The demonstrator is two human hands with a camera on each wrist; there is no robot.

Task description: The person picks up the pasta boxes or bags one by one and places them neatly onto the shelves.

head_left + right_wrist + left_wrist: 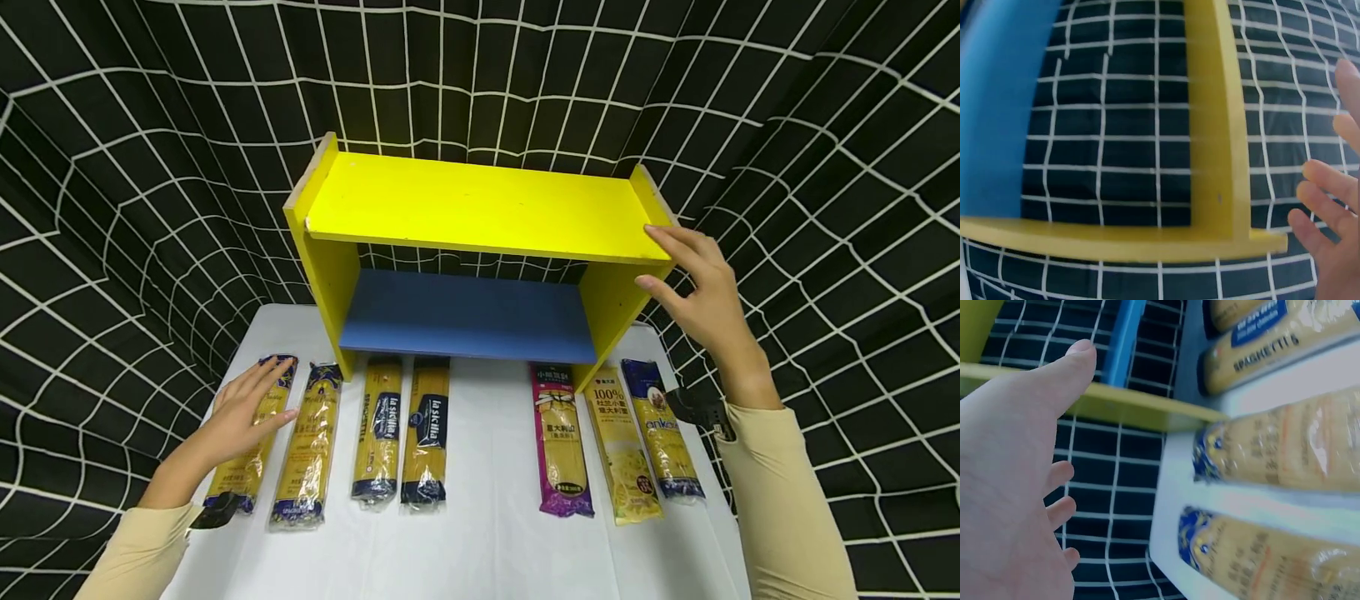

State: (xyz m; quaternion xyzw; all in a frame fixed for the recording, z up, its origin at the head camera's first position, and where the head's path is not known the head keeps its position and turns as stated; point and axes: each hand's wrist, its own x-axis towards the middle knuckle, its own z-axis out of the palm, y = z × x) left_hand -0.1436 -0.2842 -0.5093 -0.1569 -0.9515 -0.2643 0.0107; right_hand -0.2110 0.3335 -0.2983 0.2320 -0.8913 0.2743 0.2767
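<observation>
My left hand hovers over the two leftmost spaghetti packs, fingers spread, gripping nothing. In the left wrist view that hand shows its thumb in front of the shelf's yellow side board. A shelf unit with a yellow top and a blue lower board stands at the back of the table. My right hand, fingers apart, is at the shelf's top right corner; contact cannot be told. The right wrist view has the fingers of this hand beside the yellow end, holding nothing.
On the white table lie two La Sicilia packs left of centre. To the right are a magenta pack, a yellow pack and a blue-ended pack. Black cloth with a white grid surrounds the table.
</observation>
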